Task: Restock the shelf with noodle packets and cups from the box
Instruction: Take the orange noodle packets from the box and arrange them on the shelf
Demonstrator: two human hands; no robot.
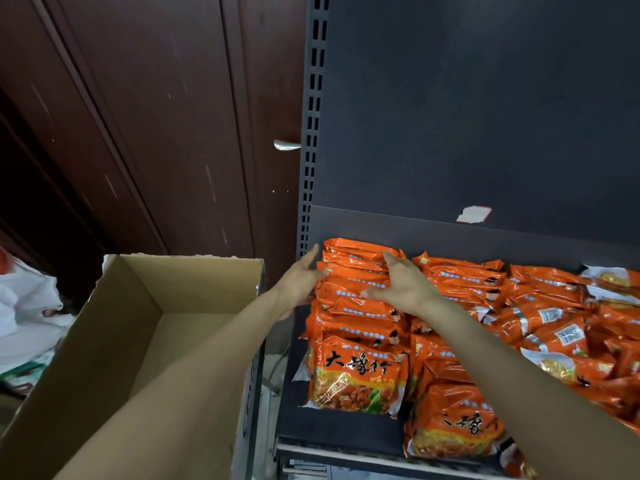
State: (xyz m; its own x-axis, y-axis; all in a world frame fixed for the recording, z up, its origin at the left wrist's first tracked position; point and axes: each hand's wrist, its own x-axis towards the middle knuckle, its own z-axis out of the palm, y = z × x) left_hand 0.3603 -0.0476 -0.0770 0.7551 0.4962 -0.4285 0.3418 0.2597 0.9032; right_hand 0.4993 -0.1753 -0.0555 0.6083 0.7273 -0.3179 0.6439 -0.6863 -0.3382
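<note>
From the head camera we see the box point(145, 327) apparently empty, though its near floor is hidden. Noodle packets point(356, 306) fill the shelf point(346, 427) in rows toward its back-left corner. Our left hand point(301, 282) and right hand point(401, 285), fingers spread, press that row straight. No cups show.

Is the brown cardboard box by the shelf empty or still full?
Empty as far as visible: the brown cardboard box is open-topped, showing only bare inner walls and floor.
</note>
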